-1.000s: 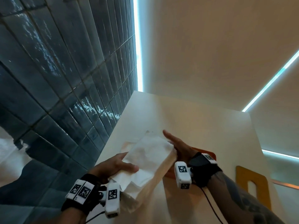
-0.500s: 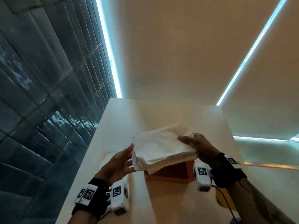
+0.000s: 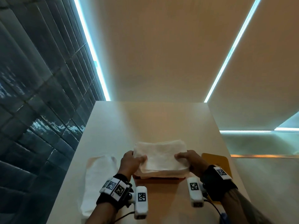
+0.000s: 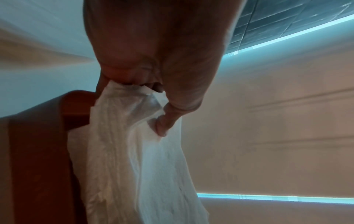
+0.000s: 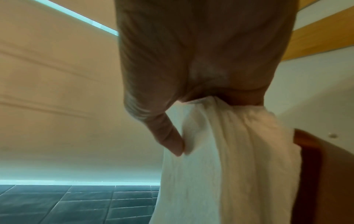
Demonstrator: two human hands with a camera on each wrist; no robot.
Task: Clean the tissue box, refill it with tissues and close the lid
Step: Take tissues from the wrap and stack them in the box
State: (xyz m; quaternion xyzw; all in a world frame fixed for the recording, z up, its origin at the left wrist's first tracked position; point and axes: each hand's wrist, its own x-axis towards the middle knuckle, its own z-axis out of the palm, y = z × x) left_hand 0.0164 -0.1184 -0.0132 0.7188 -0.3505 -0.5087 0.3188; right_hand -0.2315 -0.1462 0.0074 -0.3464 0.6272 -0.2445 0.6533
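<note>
A thick stack of white tissues (image 3: 161, 156) hangs level just above the open orange-brown tissue box (image 3: 159, 178) on the white table (image 3: 161, 120). My left hand (image 3: 131, 161) grips the stack's left end, thumb on top. My right hand (image 3: 188, 160) grips its right end the same way. In the left wrist view the left hand (image 4: 153, 97) pinches the tissues (image 4: 138, 159) beside the box wall (image 4: 38, 159). In the right wrist view the right hand (image 5: 191, 113) pinches the tissues (image 5: 226, 159) next to the box (image 5: 325, 181). The box's inside is hidden under the stack.
A white cloth (image 3: 98, 180) lies on the table left of the box. A flat orange lid (image 3: 216, 162) lies to the right, behind my right wrist. A dark tiled wall (image 3: 32, 110) runs along the table's left edge.
Both hands swung the tissue stack from tilted at the left to level and centred over the box. The view has turned square to the table.
</note>
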